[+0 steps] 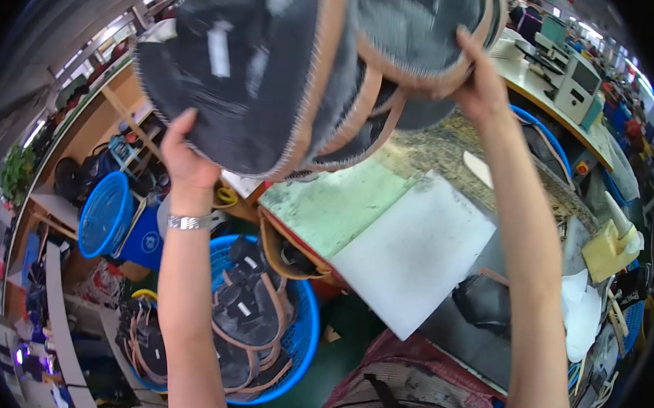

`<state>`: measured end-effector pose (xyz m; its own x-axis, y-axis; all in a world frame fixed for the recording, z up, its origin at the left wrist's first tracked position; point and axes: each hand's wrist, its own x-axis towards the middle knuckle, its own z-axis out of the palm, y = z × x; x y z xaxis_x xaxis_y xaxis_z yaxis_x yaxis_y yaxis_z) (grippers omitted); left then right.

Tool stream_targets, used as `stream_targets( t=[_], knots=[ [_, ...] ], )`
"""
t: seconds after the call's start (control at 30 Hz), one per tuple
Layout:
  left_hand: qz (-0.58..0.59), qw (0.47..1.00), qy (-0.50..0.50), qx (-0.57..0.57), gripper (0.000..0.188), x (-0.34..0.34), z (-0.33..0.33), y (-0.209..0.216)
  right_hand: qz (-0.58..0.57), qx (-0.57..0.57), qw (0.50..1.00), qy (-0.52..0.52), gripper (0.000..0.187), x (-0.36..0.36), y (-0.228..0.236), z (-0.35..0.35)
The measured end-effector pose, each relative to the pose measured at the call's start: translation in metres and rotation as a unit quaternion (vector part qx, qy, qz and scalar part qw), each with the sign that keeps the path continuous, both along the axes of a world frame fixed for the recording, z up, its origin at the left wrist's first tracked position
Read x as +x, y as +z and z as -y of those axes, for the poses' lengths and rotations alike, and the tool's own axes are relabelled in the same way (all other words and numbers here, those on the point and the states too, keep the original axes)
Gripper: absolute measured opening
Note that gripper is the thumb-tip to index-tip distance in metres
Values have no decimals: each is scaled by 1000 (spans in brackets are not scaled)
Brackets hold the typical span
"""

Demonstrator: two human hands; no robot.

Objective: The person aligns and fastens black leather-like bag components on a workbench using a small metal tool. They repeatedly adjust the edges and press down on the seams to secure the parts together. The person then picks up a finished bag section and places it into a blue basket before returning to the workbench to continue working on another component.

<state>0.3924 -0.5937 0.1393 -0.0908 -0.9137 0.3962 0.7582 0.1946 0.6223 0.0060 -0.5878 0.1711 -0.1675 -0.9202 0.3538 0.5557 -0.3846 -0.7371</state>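
Observation:
Raised over the work table is a bundle of dark, curved fabric pieces (pixel 256 78) with tan stitched edging and a white label. They look like shoe uppers. My left hand (pixel 186 156) grips the near left edge of the bundle, thumb on top. At its right end my right hand (pixel 481 82) is closed on the tan edging of another piece. Beneath the bundle lie a pale green sheet (pixel 327 204) and a white board (pixel 415 248). More such dark pieces (pixel 247 312) fill a blue basket (pixel 310 339) below the table, beside my left forearm.
Right of the board, a dark piece (pixel 483 300) rests on the table. Farther right stands a yellow bottle (pixel 611 246) with a nozzle. A bench machine (pixel 578 89) is at the back right. Shelving and another blue basket (pixel 87 217) stand at the left.

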Motion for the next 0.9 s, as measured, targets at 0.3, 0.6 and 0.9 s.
stream_targets(
  t=[0.3, 0.6, 0.9],
  knots=[
    [195, 947, -53, 249, 52, -62, 54, -173, 17, 345, 937, -49, 46, -83, -251, 63],
    [595, 743, 281, -124, 39, -118, 97, -68, -503, 87, 785, -351, 48, -54, -190, 10],
    [796, 470, 213, -316, 25, -164, 138, -45, -403, -25, 889, -217, 27, 17, -140, 76]
  ],
)
